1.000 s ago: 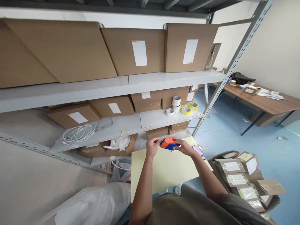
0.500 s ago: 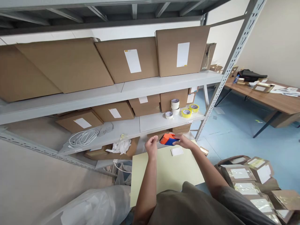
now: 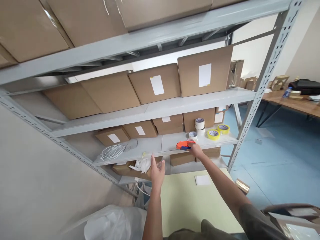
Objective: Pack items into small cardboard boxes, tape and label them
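Observation:
My right hand (image 3: pixel 196 149) is closed around an orange-and-blue tape dispenser (image 3: pixel 183 145), held out in front of the shelf with the tape rolls. My left hand (image 3: pixel 157 170) is raised to the left of it, thumb and fingers apart, holding nothing. Behind the dispenser, white tape rolls (image 3: pixel 199 124) are stacked, with a single white roll (image 3: pixel 193 135) beside them. Two yellow tape rolls (image 3: pixel 213 134) lie to their right. Below my hands, a white sheet (image 3: pixel 202 180) rests on the pale yellow-green tabletop (image 3: pixel 190 203).
Cardboard boxes (image 3: pixel 155 83) line the grey metal rack (image 3: pixel 165 106). A coiled white cable (image 3: pixel 113 152) and crumpled white material (image 3: pixel 141 165) sit at the left. White plastic bagging (image 3: pixel 112 223) is at lower left, and taped boxes (image 3: pixel 297 223) at lower right. A wooden desk (image 3: pixel 300 105) stands beyond.
The view has tilted up, showing more of the upper rack. My hands have moved apart; the left has opened, and the right has carried the tape dispenser toward the shelf.

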### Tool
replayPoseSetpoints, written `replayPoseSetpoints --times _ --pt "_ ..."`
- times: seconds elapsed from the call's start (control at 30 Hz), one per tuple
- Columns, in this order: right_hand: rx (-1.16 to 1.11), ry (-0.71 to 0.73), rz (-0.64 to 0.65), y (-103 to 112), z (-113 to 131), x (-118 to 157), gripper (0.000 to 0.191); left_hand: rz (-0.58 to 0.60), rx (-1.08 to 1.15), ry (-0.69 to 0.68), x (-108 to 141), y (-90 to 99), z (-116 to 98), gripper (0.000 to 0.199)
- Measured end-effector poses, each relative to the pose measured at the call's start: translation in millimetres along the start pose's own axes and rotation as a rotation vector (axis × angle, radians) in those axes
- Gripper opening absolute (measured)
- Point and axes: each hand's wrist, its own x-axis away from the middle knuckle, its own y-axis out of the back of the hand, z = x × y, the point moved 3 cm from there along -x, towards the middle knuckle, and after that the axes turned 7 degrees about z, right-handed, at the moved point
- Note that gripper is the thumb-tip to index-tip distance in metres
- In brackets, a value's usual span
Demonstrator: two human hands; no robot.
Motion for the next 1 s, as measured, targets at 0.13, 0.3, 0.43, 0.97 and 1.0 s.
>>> replayPoseSetpoints --times 0.13,0.3,0.43,0.97,1.0 --pt "0.125 -0.022 0.036 -5.4 9.4 -53.7 0.022 -0.016 -0.049 0.009 20.9 1.3 7.3 0.081" --pt "0.181 0.008 0.081 -21.4 13.7 -82.8 0.031 0.005 -0.052 0.052 46.0 -2.3 18.7 0.071" --pt "0.223 0.008 0.010 -28.5 8.1 -79.3 0.053 0.001 -0.037 0.070 53.3 3.0 24.4 0.061" --pt "-0.468 0.292 -0.115 -110.7 -14.5 81.9 0.062 -0.072 -0.114 0.161 118.1 14.6 62.0 0.038" --pt "-0.511 0.290 -0.083 -119.2 -15.9 87.8 0.062 -0.084 -0.121 0.185 125.7 17.4 68.0 0.037"
